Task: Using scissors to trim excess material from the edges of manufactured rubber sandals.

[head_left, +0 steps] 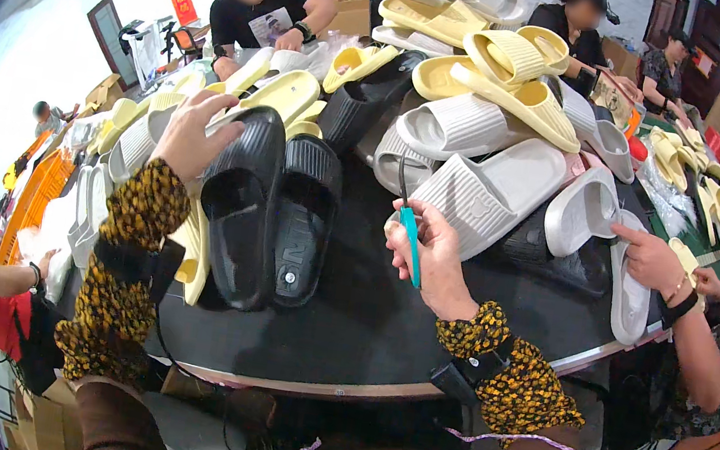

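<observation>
My left hand rests on the top of a black ribbed slide sandal, which lies beside its black partner on the dark table. In my right hand I grip a small tool with a teal handle, its thin dark tip pointing up. The right hand hovers over the table just in front of a white ribbed slide. Both my forearms wear yellow-and-black patterned sleeves.
A tall heap of yellow, white and black slides covers the table behind. Another person's hand on the right touches a white slide. Other people sit across the table. Orange crates stand at the left.
</observation>
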The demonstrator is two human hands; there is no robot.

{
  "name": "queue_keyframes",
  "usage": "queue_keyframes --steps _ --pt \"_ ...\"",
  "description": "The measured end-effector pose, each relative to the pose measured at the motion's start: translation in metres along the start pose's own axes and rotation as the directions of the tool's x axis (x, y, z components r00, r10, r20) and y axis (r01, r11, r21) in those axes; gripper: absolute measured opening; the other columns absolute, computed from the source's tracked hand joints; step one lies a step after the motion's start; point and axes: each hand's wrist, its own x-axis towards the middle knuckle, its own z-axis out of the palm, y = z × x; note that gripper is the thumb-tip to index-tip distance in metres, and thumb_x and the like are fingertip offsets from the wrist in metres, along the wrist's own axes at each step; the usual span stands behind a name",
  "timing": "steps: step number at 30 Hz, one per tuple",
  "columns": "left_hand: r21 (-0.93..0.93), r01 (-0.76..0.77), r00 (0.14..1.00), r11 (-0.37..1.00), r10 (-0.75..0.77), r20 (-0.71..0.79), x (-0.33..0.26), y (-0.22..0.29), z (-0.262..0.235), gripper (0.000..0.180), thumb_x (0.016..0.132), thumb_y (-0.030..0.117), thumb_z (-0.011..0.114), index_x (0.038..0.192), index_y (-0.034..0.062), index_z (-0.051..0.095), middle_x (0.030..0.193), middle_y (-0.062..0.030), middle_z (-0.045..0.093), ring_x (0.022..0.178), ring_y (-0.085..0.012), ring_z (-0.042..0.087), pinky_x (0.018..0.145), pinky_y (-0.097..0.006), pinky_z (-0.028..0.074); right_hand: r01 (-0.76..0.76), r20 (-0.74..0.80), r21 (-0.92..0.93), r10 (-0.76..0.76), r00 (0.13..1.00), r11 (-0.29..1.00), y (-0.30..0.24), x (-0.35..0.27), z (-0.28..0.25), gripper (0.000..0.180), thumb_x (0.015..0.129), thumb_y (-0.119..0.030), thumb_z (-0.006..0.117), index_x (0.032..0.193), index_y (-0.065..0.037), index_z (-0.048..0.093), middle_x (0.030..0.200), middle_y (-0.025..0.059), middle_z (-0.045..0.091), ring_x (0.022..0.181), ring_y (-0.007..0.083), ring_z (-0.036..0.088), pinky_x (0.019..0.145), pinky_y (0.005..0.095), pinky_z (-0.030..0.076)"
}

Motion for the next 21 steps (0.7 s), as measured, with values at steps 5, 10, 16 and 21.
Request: queue_keyframes --steps 5,10,16,21 --pt "0.094 0.048 0.998 0.994 -0.043 -0.047 -0.042 0.069 -0.008 0.022 0.078 0.023 0.067 0.084 0.003 0.06 0.09 -0.0132 0.059 0.091 -0.0321 0.055 0.079 -0.04 0.044 0.01 0.002 -0.032 -0.01 1.0 0.999 0.003 0.001 0.005 0.034 0.084 -0.014 0.062 0.114 -0.004 0.051 0.073 0.0008 0.055 0.052 0.0033 0.049 0.043 0.0172 0.04" --pt "0.148 0.004 0.981 0.989 -0.033 0.193 -0.081 0.093 0.017 0.03 0.077 0.031 0.068 0.071 0.0028 0.06 0.069 -0.0112 0.058 0.07 -0.0292 0.058 0.063 -0.039 0.045 0.012 0.018 -0.057 -0.011 1.0 0.998 0.0 0.0 -0.003 0.033 0.084 -0.014 0.062 0.113 -0.003 0.052 0.073 0.0006 0.056 0.052 0.0034 0.049 0.042 0.0173 0.039" --pt "0.098 0.11 0.976 0.989 -0.126 0.177 -0.08 0.085 0.019 0.027 0.08 0.023 0.065 0.099 0.0053 0.061 0.082 -0.0144 0.056 0.081 -0.0327 0.055 0.072 -0.041 0.044 0.016 0.028 -0.073 -0.014 1.0 0.997 0.002 0.001 0.0 0.033 0.084 -0.014 0.061 0.113 -0.003 0.051 0.074 0.0016 0.057 0.052 0.0035 0.049 0.042 0.0174 0.039" --pt "0.106 -0.004 0.993 0.994 -0.009 0.119 -0.074 0.074 0.039 0.049 0.076 0.008 0.062 0.123 0.0077 0.049 0.1 -0.0185 0.051 0.094 -0.0359 0.049 0.083 -0.043 0.042 0.01 0.041 -0.082 -0.006 0.999 0.997 0.003 -0.001 0.002 0.033 0.086 -0.015 0.06 0.116 -0.004 0.051 0.075 0.0015 0.056 0.051 0.0032 0.049 0.042 0.0167 0.04"
